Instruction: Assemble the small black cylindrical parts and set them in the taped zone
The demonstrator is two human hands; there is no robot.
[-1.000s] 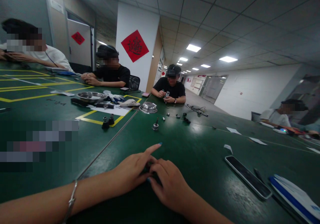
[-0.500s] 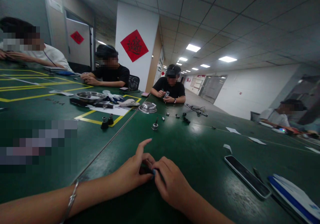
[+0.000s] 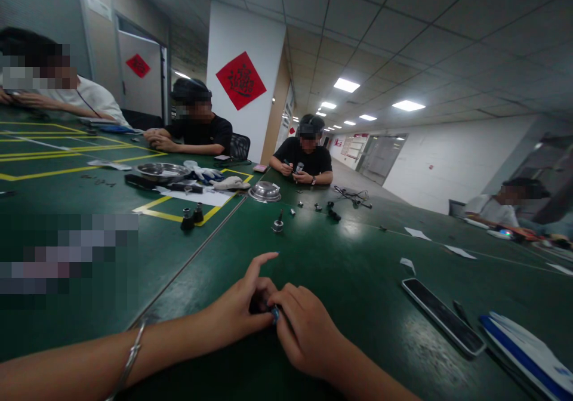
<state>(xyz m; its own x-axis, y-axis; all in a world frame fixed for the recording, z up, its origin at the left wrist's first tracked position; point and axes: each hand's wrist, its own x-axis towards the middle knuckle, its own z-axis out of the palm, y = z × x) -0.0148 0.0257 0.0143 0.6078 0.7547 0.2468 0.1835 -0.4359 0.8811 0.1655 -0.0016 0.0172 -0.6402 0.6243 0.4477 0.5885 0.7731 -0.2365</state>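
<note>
My left hand (image 3: 247, 301) is over the green table (image 3: 358, 305), its index finger stretched out and the other fingers curled toward the thumb. Against its fingertips presses my right hand (image 3: 304, 323), with fingers bent and pinched together. Something small and dark may sit between the fingertips, but the fingers hide it and I cannot make out its kind. Beyond the hands, a small round metal part with a thin stem (image 3: 278, 225) stands on the table. A silver bangle (image 3: 131, 356) circles my left wrist.
A phone (image 3: 443, 316) and a blue-and-white packet (image 3: 528, 353) lie at right. Farther off are an upturned metal bowl (image 3: 264, 192), a metal dish (image 3: 162, 173), gloves (image 3: 230, 184), two black cylindrical parts (image 3: 192, 216) and cables (image 3: 353, 197). Several people sit around the table.
My left index finger has shifted slightly to the right. The right fingertips have turned a little against the left ones; both hands stay together in nearly the same place.
</note>
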